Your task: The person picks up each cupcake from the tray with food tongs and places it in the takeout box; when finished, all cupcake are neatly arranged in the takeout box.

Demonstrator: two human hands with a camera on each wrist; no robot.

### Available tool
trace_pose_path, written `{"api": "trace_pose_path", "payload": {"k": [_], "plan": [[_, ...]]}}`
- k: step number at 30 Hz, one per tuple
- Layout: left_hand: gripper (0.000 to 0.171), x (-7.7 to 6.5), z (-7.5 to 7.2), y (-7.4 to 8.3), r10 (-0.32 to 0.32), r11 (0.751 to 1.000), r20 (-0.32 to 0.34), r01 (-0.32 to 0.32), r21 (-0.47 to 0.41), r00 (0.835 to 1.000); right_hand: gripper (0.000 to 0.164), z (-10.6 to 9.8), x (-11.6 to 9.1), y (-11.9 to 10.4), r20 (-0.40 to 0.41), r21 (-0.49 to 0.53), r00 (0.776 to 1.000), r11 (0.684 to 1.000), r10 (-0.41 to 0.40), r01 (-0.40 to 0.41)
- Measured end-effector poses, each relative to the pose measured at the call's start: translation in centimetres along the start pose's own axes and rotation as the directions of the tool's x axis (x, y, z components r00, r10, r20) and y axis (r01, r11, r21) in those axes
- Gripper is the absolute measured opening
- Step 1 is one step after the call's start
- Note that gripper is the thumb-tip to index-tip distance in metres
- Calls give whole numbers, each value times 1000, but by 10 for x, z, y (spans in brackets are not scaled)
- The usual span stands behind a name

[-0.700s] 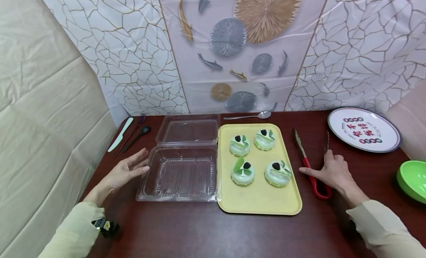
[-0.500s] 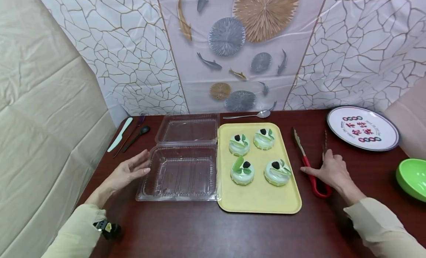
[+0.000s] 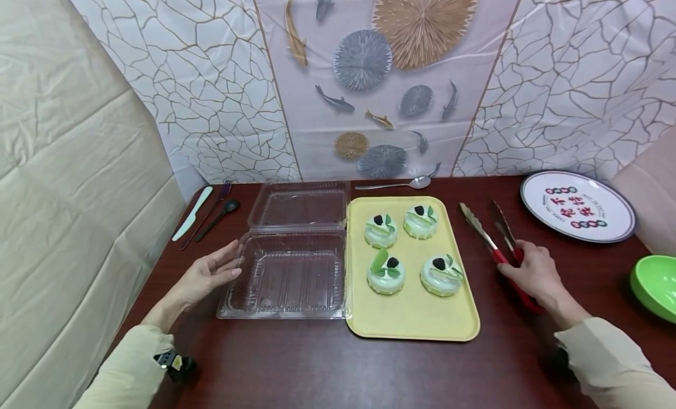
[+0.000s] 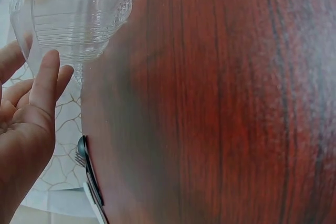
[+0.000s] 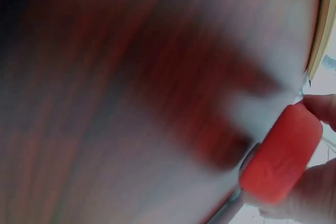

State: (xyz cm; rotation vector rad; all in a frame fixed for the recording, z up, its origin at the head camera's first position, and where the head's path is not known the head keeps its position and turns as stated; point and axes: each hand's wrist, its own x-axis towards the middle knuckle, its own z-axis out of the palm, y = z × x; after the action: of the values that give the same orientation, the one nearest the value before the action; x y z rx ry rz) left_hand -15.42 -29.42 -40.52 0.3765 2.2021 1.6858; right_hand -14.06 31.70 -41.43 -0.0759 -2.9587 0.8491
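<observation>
My right hand (image 3: pixel 536 274) grips red-handled metal tongs (image 3: pixel 479 226) right of the tray, their tips pointing away from me and apart. In the right wrist view a red handle (image 5: pixel 283 156) lies between thumb and fingers. My left hand (image 3: pixel 203 280), fingers loosely extended, is at the left rim of a clear plastic hinged container (image 3: pixel 296 274), its lid (image 3: pixel 301 203) folded back. Fingertips overlap the container wall (image 4: pixel 79 19) in the left wrist view. On the yellow tray (image 3: pixel 412 324) sit several pale green round cakes (image 3: pixel 385 280) topped with dark berries and leaves.
At the back left lie a pale knife (image 3: pixel 191 214), a purple fork (image 3: pixel 224 191) and a black spoon (image 3: pixel 216 219). A metal spoon (image 3: pixel 417 182) rests behind the tray. A white plate (image 3: pixel 607 203) and a green bowl (image 3: pixel 655 286) stand on the right.
My right hand has taken hold of the tongs and drawn their arms closer together, the right tip shifting left and the handles tilting. My left hand has moved slightly right, nearer the container.
</observation>
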Motion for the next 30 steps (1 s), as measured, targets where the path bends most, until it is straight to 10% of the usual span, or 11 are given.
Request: {"api": "trace_pose_path", "payload": {"k": [7,13,20,30], "plan": [[79,1,0,1,-1,1000,6,1,5,1000,55,-12,-6,15,-83,145,968,958,-238,248],[80,2,-1,0,-28,999,3,28,20,1000,63,-30,-19,27,24,168,930,918,-368,359],[80,1,-1,0,-22,1000,6,22,18,1000,67,-48,-29,38,183,237,858,868,-481,436],[80,0,1,2,-14,1000,6,14,8,1000,71,-45,-33,50,184,200,754,775,-630,599]]}}
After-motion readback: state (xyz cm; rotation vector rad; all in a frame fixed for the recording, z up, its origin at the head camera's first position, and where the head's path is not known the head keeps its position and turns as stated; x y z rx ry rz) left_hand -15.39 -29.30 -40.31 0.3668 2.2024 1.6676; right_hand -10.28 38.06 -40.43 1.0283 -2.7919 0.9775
